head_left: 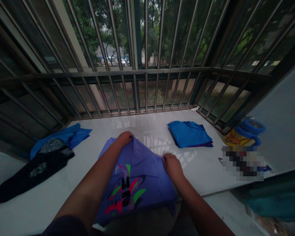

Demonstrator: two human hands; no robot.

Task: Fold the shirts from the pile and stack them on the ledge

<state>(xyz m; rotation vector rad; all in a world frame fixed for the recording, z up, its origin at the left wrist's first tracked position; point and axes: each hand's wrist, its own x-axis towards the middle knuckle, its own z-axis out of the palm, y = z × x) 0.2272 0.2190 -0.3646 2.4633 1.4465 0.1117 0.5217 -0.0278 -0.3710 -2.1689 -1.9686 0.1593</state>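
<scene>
A purple T-shirt (152,186) with a pink, green and black print lies on the white ledge, its lower part hanging past the front edge. My left hand (125,138) is closed on its far edge, pinching up a fold of cloth. At the shirt's right side, my right hand (173,165) has its fingers curled over the border of the fabric. The arm crosses over the left part of the shirt and hides some of it. Beyond my right hand rests a folded blue garment (190,133) with darker purple cloth showing under it.
On the left lie a loose blue garment (80,136) and a dark patterned one (36,168). A blue and yellow container (241,136) stands at the right wall beside a blurred-out item. Metal window bars (146,91) rise behind the white ledge (142,126).
</scene>
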